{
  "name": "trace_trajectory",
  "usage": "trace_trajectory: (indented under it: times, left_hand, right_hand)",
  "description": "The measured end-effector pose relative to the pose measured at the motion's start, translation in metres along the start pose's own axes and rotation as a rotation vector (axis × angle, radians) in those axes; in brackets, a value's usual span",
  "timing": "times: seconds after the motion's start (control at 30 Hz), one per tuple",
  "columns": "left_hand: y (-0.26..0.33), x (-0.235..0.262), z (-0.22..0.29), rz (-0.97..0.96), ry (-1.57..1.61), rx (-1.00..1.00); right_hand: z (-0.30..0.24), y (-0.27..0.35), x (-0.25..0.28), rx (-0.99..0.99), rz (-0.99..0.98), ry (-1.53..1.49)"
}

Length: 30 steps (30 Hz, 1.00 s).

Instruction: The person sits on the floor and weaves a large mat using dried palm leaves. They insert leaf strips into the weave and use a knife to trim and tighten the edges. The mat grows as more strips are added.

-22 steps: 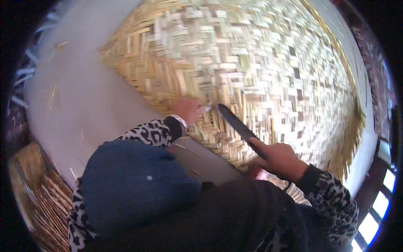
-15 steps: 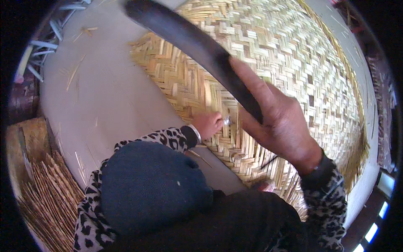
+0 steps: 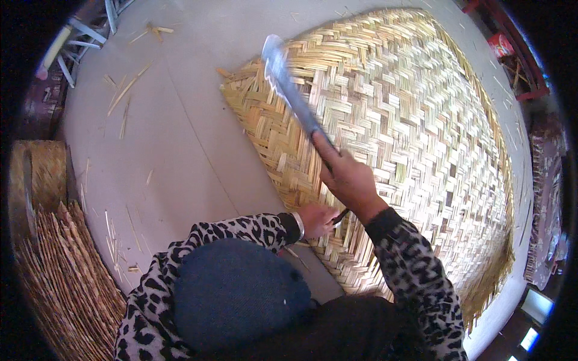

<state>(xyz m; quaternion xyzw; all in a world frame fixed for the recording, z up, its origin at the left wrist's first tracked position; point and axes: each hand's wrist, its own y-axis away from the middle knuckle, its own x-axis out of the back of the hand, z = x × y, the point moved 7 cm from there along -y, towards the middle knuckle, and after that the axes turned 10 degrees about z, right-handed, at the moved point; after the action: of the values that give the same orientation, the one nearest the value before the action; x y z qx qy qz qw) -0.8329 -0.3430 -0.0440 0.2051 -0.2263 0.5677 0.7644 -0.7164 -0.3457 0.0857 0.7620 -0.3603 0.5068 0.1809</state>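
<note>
A large woven mat [image 3: 409, 138] of pale flat strips lies across the floor, its loose strip ends fringing the right side. My right hand [image 3: 352, 185] is wrapped round a long curved blade [image 3: 282, 75], holding it raised over the mat and pointing to the far left. A thin dark end shows just below that hand; I cannot tell whether it belongs to the blade's handle. My left hand [image 3: 316, 221] rests at the mat's near left edge with its fingers curled. What lies inside those fingers is hidden.
A bundle of thin brown stalks [image 3: 72, 265] stands at the lower left. Loose straw bits [image 3: 129, 90] are scattered over the grey floor [image 3: 180, 150]. Pale blue frame legs [image 3: 84, 33] stand at the far left, and a red object [image 3: 501, 45] at the far right.
The blade has swung with my right hand farther from my view, and its tip has moved to the right. The mat and my left hand sit slightly lower in the picture.
</note>
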Motion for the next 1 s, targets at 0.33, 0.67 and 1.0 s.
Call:
trace_trajectory:
  times: [0.33, 0.67, 1.0]
  left_hand:
    - [-0.005, -0.017, -0.019, -0.126, 0.125, 0.070]
    - [-0.002, -0.015, -0.014, -0.032, 0.248, 0.016]
    - [0.013, -0.036, -0.011, 0.100, -0.036, -0.211]
  right_hand:
    - [-0.023, -0.075, 0.014, 0.065, 0.096, -0.151]
    - [0.000, -0.099, -0.013, -0.152, -0.046, -0.123]
    - [0.001, -0.090, -0.014, -0.150, -0.123, -0.058]
